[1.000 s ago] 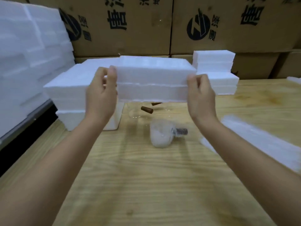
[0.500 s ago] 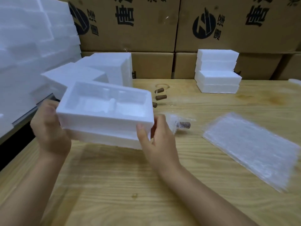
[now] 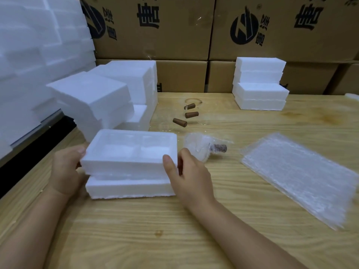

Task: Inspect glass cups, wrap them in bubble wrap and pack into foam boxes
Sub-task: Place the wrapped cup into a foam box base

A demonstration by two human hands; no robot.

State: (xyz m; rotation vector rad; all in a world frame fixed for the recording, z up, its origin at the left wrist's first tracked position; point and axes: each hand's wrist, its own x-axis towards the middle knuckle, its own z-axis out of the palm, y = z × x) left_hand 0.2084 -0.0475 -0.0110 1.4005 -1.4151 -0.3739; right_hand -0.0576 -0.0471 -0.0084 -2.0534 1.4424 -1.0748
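In the head view we see both hands at a white foam box (image 3: 128,152), which is low on the worktop (image 3: 174,230), left of the middle. The box is in two halves. The upper half has its hollow compartments facing up and sits above the lower half (image 3: 132,188), with a narrow gap showing along the front. The left hand (image 3: 66,169) holds the upper half at its left end, thumb at the rim; the other fingers are hidden. The right hand (image 3: 191,171) takes the near right corner, thumb on the front wall and fingers curled behind. So both grips are closed on the foam.

Just right of the box a cup (image 3: 200,146) lies on its side, wrapped in bubble wrap, with a brown cork at its right end. Further right lies a flat bubble sheet (image 3: 297,175). Behind are three corks (image 3: 179,122) among clear glass that we cannot make out well. Foam stacks (image 3: 260,84) stand at the left and at the back right, in front of cartons (image 3: 155,26).
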